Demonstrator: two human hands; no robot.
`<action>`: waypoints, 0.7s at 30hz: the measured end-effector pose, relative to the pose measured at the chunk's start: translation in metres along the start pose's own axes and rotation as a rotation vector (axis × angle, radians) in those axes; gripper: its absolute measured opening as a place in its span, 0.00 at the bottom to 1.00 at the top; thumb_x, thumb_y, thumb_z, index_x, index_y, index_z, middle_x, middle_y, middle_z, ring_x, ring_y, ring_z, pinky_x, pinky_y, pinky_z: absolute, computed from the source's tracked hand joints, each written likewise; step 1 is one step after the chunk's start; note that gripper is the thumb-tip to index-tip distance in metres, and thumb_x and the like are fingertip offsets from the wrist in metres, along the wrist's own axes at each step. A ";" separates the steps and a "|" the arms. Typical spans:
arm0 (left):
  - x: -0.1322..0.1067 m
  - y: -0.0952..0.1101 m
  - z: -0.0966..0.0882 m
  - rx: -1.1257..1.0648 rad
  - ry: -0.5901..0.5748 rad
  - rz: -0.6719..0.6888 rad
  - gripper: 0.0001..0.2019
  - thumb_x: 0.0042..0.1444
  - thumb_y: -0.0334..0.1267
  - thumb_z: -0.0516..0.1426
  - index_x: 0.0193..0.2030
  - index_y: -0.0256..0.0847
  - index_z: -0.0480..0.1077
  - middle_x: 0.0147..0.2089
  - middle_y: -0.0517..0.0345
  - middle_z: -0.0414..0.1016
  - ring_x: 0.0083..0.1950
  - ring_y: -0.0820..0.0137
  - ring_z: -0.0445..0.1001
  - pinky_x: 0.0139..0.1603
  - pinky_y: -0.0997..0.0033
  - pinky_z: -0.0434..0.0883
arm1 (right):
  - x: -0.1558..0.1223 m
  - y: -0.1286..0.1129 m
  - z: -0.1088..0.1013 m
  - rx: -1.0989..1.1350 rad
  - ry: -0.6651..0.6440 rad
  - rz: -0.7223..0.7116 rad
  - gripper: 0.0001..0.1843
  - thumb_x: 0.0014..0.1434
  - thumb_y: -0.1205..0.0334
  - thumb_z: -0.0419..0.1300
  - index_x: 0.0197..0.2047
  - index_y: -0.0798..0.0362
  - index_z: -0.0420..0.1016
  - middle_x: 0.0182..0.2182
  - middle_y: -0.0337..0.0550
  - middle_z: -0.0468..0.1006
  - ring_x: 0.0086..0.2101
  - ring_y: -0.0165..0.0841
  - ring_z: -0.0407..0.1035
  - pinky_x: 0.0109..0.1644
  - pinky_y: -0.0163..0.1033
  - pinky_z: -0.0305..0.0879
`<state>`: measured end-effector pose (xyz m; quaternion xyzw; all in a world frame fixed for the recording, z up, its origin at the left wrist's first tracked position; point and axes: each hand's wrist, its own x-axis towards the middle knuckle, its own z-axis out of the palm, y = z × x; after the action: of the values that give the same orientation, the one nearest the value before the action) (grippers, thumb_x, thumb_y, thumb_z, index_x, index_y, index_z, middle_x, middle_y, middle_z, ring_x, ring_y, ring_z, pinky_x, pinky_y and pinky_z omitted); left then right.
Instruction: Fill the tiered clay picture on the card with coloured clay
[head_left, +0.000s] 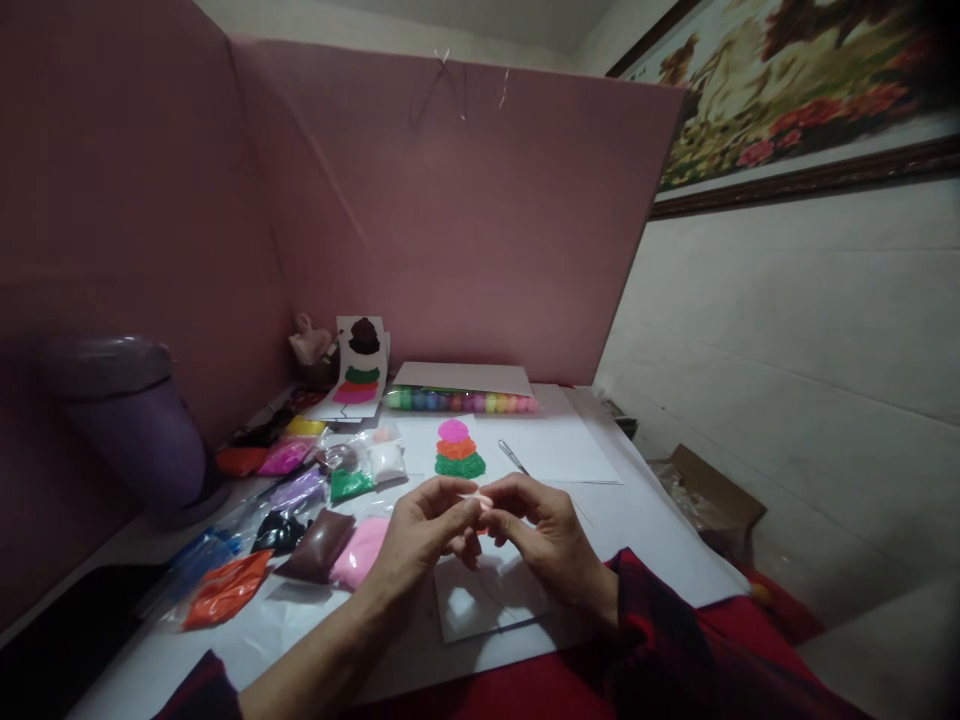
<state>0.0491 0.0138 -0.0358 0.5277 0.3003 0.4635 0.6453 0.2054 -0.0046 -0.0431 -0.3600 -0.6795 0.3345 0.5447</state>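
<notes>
My left hand point(436, 522) and my right hand point(534, 525) meet above the white work surface, thumbs and fingertips pinched close together. Between them is a small pale pink piece of modelling clay point(478, 498), mostly covered by the fingers. Beneath the hands lies a white sheet point(487, 600) with a shiny surface and a thin curved line on it. Just beyond my fingers, a paper bears flat pink, orange and green stacked shapes point(459, 450). A slim metal tool point(513, 457) lies right of those shapes.
Several bags of coloured clay point(319, 545) spread over the left side, near a purple lidded container point(139, 420). A card with coloured shapes point(362, 365) leans at the back, beside a pack of colourful pieces point(461, 401). Pink panels point(465, 220) enclose the back and left.
</notes>
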 end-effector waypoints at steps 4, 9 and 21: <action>0.001 -0.001 -0.001 0.005 -0.040 -0.033 0.12 0.51 0.42 0.61 0.33 0.33 0.71 0.26 0.55 0.72 0.22 0.74 0.69 0.22 0.73 0.69 | 0.001 0.002 -0.001 -0.043 0.025 -0.048 0.04 0.56 0.65 0.61 0.36 0.54 0.75 0.27 0.40 0.74 0.25 0.29 0.69 0.25 0.34 0.67; 0.000 0.001 -0.001 -0.013 -0.008 -0.011 0.09 0.49 0.39 0.63 0.32 0.34 0.71 0.23 0.60 0.70 0.23 0.74 0.69 0.25 0.73 0.69 | 0.000 0.002 -0.001 -0.037 0.008 0.001 0.07 0.56 0.66 0.61 0.40 0.53 0.73 0.26 0.38 0.74 0.23 0.27 0.68 0.26 0.34 0.68; 0.000 0.002 0.001 -0.032 0.025 0.004 0.12 0.49 0.40 0.63 0.35 0.33 0.72 0.24 0.58 0.72 0.22 0.75 0.69 0.24 0.74 0.69 | -0.001 0.000 -0.001 -0.038 0.006 0.026 0.04 0.58 0.64 0.59 0.37 0.54 0.72 0.27 0.39 0.75 0.25 0.28 0.68 0.27 0.34 0.68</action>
<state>0.0496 0.0130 -0.0337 0.5121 0.2998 0.4763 0.6489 0.2061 -0.0052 -0.0437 -0.3799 -0.6795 0.3275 0.5354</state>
